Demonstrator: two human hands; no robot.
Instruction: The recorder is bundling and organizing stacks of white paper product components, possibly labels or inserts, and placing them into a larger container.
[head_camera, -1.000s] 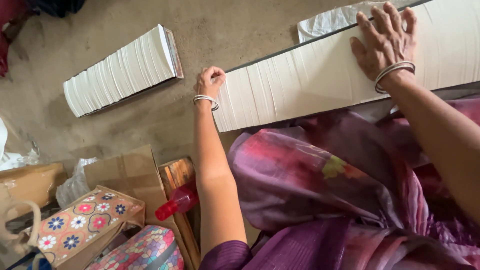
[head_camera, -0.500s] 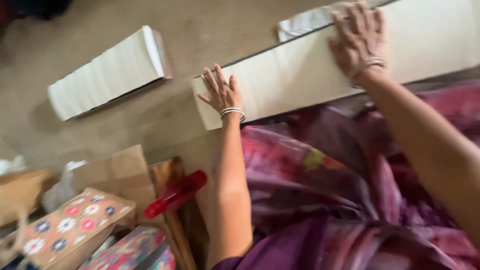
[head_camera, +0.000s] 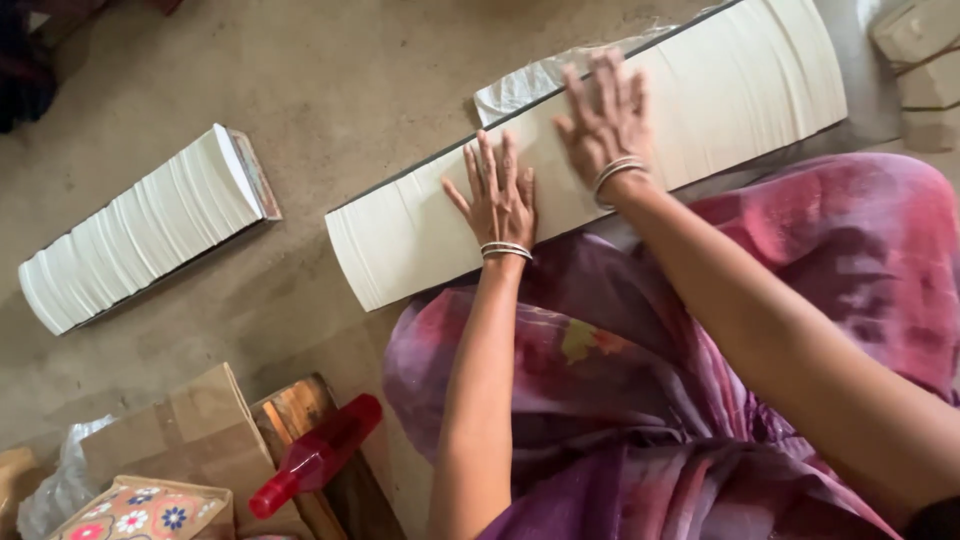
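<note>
Two hands lie flat on the long row of white sheets (head_camera: 700, 100), which runs on the concrete floor (head_camera: 350, 90) from its near-left end, by our knee, up to the top right of the view. Our left hand (head_camera: 497, 195) rests palm down with its fingers spread, not far from that left end; it grasps nothing, and two thin bangles sit at its wrist. Our right hand (head_camera: 603, 122) lies just beside it, higher along the row, also open and pressing on the sheet edges, though it is blurred and we cannot make out each finger. The hands are close but apart.

The row's near long edge meets our purple-pink cloth (head_camera: 700, 330), which covers our lap. Its far long edge shows a thin dark line, and a crumpled clear plastic sheet (head_camera: 540, 80) pokes out from under it beyond our right hand. Left of the row's end we see bare floor, open and wide, before the shorter stack of white sheets (head_camera: 140, 235), which lies well apart and slanted.

Near the bottom left, brown cardboard (head_camera: 190, 430), a wooden block (head_camera: 300, 410), a red bottle (head_camera: 315, 455) lying across it and a flowered box (head_camera: 150, 510) crowd the corner.
</note>
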